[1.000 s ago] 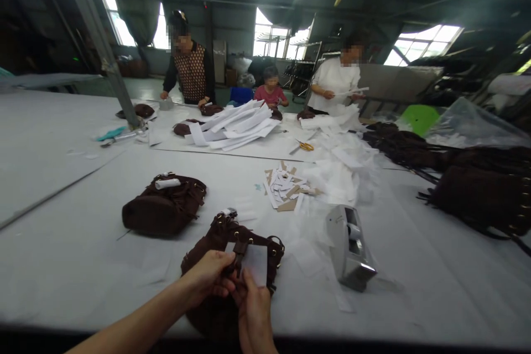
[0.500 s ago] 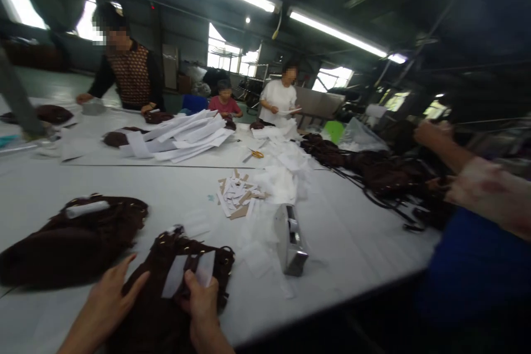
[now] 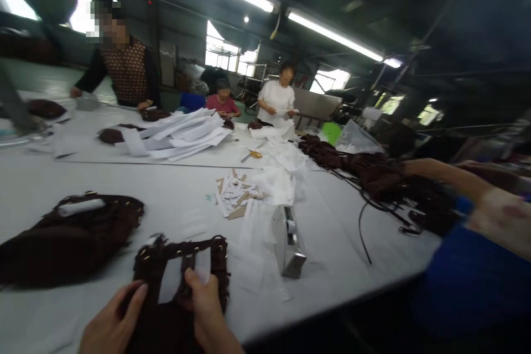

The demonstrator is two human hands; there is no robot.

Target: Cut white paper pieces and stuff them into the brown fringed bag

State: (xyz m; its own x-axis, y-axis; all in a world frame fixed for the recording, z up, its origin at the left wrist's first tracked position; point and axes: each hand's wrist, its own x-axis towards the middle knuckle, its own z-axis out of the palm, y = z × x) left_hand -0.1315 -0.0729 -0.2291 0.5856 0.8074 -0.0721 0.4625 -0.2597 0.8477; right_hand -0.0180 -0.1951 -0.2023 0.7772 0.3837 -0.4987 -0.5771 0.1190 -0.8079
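A dark brown suede bag (image 3: pixel 215 265) with metal studs lies at the near edge of the white table (image 3: pixel 166 188). A white paper slip (image 3: pixel 203 271) sits tucked under its front strap. My right hand (image 3: pixel 203 301) pinches the strap and paper with the thumb on top. My left hand (image 3: pixel 112 323) rests on the bag's left side, fingers curled against the suede. A second brown bag (image 3: pixel 66 238) with a white paper roll on it lies to the left.
A grey tape dispenser (image 3: pixel 288 240) stands right of the bag. Paper scraps (image 3: pixel 234 193), white sheets (image 3: pixel 178 135) and scissors (image 3: pixel 255 154) lie farther back. More brown bags (image 3: pixel 373 174) are piled right, where a person's arm (image 3: pixel 448 177) reaches in. Three people stand at the far side.
My view swung right and a person's arm came into sight at the right. My left hand left the strap and settled on the bag's left side; my right hand kept its pinch.
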